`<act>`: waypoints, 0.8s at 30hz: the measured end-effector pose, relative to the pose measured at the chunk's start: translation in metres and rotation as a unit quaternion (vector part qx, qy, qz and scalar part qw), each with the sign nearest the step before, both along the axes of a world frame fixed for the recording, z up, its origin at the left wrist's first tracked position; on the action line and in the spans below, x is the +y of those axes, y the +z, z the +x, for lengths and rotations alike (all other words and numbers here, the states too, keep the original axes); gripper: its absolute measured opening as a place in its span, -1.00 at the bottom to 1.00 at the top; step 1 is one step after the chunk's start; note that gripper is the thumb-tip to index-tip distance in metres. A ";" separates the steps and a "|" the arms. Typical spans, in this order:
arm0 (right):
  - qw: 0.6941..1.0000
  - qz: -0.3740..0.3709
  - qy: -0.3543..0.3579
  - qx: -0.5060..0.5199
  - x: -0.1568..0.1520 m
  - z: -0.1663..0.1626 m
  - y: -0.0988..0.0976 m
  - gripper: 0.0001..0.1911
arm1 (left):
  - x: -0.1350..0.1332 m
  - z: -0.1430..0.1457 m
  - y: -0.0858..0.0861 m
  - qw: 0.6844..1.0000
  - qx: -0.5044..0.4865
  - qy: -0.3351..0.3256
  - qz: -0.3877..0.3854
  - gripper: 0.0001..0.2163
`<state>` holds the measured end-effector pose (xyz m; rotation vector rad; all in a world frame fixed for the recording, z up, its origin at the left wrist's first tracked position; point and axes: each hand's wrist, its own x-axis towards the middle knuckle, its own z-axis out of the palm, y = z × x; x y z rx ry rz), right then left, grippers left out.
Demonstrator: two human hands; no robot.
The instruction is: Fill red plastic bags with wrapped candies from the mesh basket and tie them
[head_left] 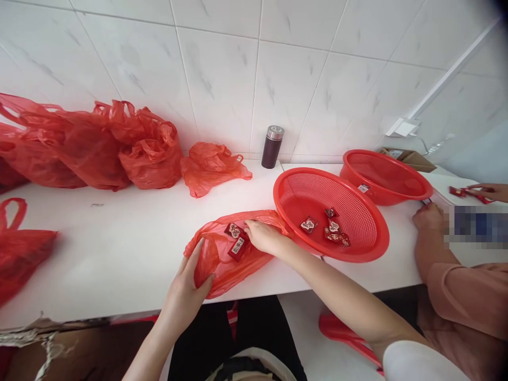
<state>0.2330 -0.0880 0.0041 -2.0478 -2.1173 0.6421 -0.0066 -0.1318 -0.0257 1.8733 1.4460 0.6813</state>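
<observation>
A thin red plastic bag (214, 272) lies with its mouth spread on the white table in front of me. My left hand (188, 288) grips its near left rim, thumb inside and fingers along the outer side. Inside the bag's mouth is my right hand (262, 235), its fingers curled; what they hold, if anything, is hidden. Right at those fingertips are a small dark red wrapped packet (234, 231) and a second red packet (237, 248), both with pale printed labels. Close on the right, a red perforated plastic basket (373, 227) contains several similar small packets (333, 226).
Several filled red bags (95, 153) line the wall at left, with a crumpled red bag (212, 164) beside them. A dark flask (272, 148) stands by the wall. Behind the basket is another red basket (384, 177). At right, a co-worker's hand (494, 191) holds red packets.
</observation>
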 end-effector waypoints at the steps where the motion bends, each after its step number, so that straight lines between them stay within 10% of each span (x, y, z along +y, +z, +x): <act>1: 1.000 -0.005 0.008 -0.001 -0.005 0.001 0.004 -0.62 | 0.003 -0.001 -0.001 1.000 0.002 -0.003 0.004 -0.38; 7: 0.994 -0.085 0.014 -0.066 -0.021 0.004 0.010 -0.01 | 0.018 -0.008 0.004 0.988 0.139 0.060 0.024 -0.45; 17: 0.967 0.038 0.115 0.225 -0.053 0.053 0.114 -0.54 | 0.022 -0.010 0.021 0.997 0.076 0.020 0.025 -0.36; 19: 0.988 0.082 0.017 0.126 -0.041 0.093 0.110 -0.53 | 0.019 -0.011 0.021 0.997 0.060 0.034 0.031 -0.39; 24: 0.985 -0.111 -0.072 -0.106 -0.025 0.163 0.054 -0.38 | 0.014 -0.011 0.019 0.997 0.037 0.064 0.014 -0.36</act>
